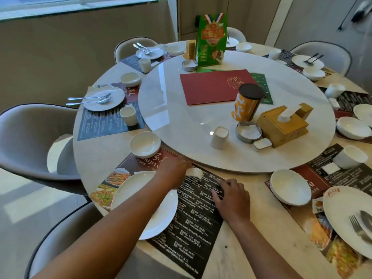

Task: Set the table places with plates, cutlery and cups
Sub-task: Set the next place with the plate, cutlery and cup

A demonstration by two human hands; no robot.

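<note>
- The left hand (pixel 173 173) reaches over the white plate (pixel 145 204) and holds a small white cup (pixel 194 172) at the far part of the dark placemat (pixel 193 218); its fingers are curled round the cup, which is tilted on its side just above the mat.
- The right hand (pixel 231 196) rests on the same placemat, to the right of the cup, with the fingers spread and pressing flat on the paper.
- The plate lies on the left part of this placemat, and no cutlery is on it.
- A white bowl (pixel 145 144) stands just beyond the placemat, near the edge of the round turntable (pixel 181 117).
- On the turntable are a red menu (pixel 213 86), an orange canister with a dark lid (pixel 246 103), a wooden tissue box (pixel 283 125) and a small white holder (pixel 219 137).
- The place at the left has a plate with fork and spoon (pixel 103 97) and a cup (pixel 128 116).
- At the right, another bowl (pixel 289 189) and a plate with a fork (pixel 348 220) stand on the round table (pixel 255 228).
</note>
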